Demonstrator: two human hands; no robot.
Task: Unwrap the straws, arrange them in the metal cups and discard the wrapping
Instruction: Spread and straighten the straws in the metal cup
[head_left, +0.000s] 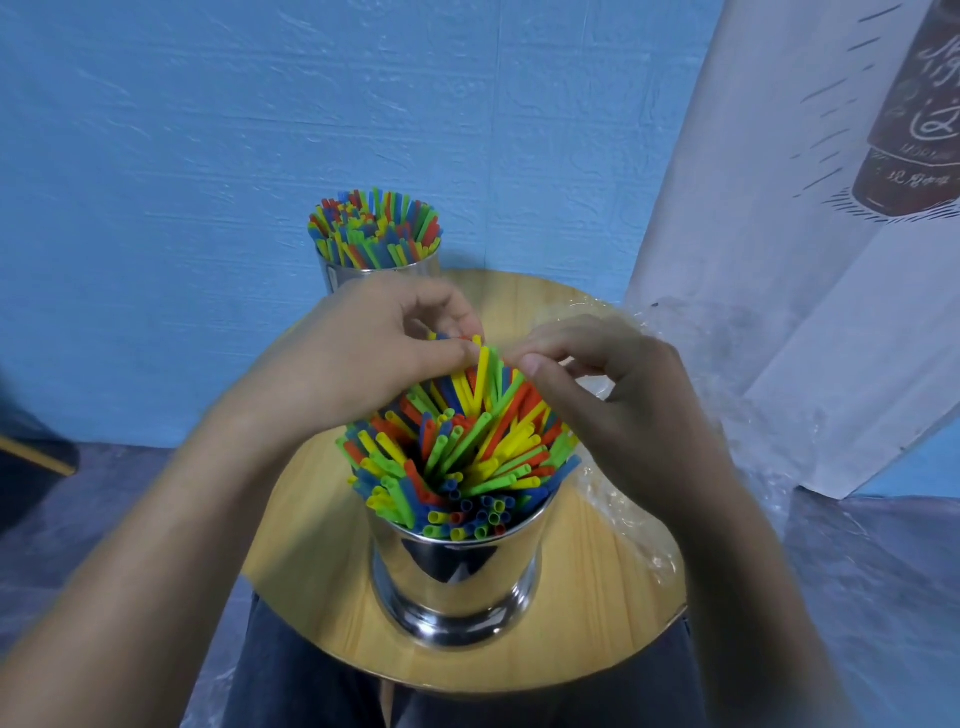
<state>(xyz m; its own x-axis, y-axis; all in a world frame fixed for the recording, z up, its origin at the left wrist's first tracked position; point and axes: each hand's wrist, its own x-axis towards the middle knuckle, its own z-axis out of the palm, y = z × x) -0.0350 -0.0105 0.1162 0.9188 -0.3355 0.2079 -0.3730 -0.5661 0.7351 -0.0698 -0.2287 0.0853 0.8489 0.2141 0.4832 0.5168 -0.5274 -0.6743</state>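
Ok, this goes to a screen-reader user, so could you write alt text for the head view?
A left hand and a right hand pinch the tips of coloured straws packed in a metal cup on a round wooden table. A second straw-filled cup stands at the far edge; clear wrapping lies to the right.

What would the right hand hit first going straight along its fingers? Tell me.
Probably the straws sticking up just ahead of the right hand, then the left hand; depth is unclear.
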